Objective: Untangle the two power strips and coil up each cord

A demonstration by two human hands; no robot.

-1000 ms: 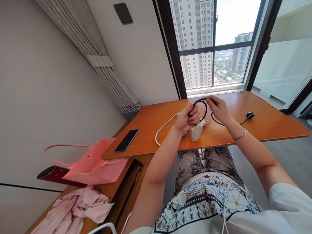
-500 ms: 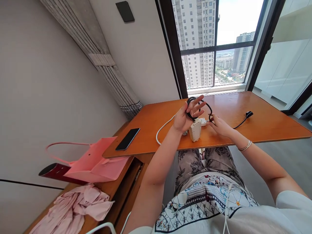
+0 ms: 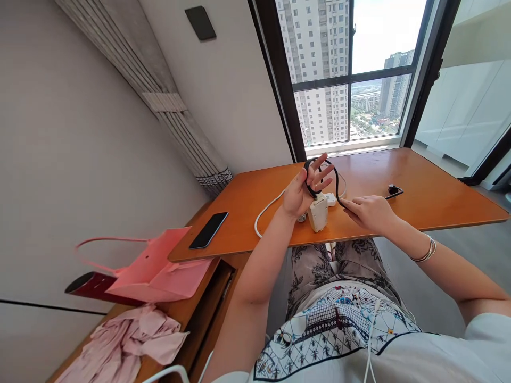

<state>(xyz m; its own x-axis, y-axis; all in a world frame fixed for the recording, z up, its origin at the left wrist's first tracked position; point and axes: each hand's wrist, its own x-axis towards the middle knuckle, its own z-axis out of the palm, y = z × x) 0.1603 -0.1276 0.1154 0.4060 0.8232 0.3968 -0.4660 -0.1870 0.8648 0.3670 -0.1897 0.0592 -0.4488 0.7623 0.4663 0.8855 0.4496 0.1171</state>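
My left hand (image 3: 305,187) is raised over the orange table (image 3: 431,197), fingers spread, with loops of a black cable (image 3: 336,182) coiled around them. To its right my right hand (image 3: 369,211) pinches the same cable and holds it low over the table. The cable's black plug end (image 3: 393,189) lies on the table further right. Just below my left hand stands a white adapter block (image 3: 318,213), from which a white cable (image 3: 268,206) curves left across the table.
A black phone (image 3: 208,230) lies at the table's left part. Left of the table, on a lower wooden unit, sit a pink paper bag (image 3: 157,266) and crumpled pink cloth (image 3: 128,343). A window (image 3: 343,74) is behind the table.
My left hand opened its fingers while keeping the coil. My right hand came down and toward me along the cable, and the plug end slid left across the table.
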